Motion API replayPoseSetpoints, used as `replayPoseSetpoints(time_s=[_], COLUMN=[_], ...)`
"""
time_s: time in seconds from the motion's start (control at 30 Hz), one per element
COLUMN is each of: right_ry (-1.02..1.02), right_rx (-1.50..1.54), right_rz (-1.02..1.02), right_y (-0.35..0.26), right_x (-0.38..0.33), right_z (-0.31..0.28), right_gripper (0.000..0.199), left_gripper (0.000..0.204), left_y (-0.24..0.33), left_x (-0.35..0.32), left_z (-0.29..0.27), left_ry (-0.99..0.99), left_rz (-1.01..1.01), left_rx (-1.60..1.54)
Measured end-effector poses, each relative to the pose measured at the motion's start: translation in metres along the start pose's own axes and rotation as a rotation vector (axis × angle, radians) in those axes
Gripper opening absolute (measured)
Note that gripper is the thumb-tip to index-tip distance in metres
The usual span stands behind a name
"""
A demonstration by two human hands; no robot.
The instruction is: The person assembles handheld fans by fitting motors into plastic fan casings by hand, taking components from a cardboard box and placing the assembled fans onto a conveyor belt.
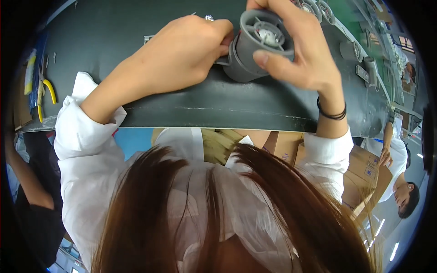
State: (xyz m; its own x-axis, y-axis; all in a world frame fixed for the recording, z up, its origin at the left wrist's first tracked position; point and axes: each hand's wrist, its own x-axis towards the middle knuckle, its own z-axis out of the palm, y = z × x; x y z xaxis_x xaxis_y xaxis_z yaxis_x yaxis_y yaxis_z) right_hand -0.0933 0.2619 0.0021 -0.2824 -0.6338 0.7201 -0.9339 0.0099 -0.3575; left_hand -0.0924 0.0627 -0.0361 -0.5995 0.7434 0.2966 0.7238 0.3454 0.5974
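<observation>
A grey cylindrical housing (248, 57) with a spoked round opening stands on the dark table; a white part with a bit of red shows behind the spokes. My right hand (312, 52) is wrapped around its rim from the right, thumb on the near side. Left of the housing, my left hand (184, 52) is closed, fingertips pinched against the housing's side by a small protruding piece. What those fingers hold is hidden. Small metal pieces (209, 18) lie just beyond my left hand.
Pliers with yellow handles (48, 91) lie at the table's left end. More grey housings (350, 51) stand along the right side, near a grey handle-like piece (372, 75). Cardboard boxes (359, 177) sit below the table's front edge. One person (396, 159) is at right, another (34, 195) at left.
</observation>
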Motion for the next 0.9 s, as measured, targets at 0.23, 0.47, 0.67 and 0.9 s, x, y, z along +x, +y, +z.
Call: replayPoseSetpoints(time_s=[0.23,0.47,0.67,0.9], right_ry=[-0.065,-0.067,-0.088,0.067], right_rx=[-0.357,-0.276,-0.371,-0.374], right_rz=[0.394,0.334,0.385,0.334], right_y=[-0.022,-0.02,-0.024,-0.027], right_x=[-0.034,-0.03,-0.029,-0.034], right_z=[0.009,0.011,0.016,0.026], right_gripper=[0.054,0.053,0.076,0.058], left_gripper=[0.01,0.014,0.017,0.018], left_y=[0.001,-0.001,0.002,0.015], left_x=[-0.002,-0.006,-0.009,-0.019], left_z=[0.003,0.004,0.0,0.002], left_ry=[-0.027,-0.014,-0.03,-0.005], left_rz=[0.043,0.051,0.116,0.135], left_rx=[0.036,0.056,0.107,0.227])
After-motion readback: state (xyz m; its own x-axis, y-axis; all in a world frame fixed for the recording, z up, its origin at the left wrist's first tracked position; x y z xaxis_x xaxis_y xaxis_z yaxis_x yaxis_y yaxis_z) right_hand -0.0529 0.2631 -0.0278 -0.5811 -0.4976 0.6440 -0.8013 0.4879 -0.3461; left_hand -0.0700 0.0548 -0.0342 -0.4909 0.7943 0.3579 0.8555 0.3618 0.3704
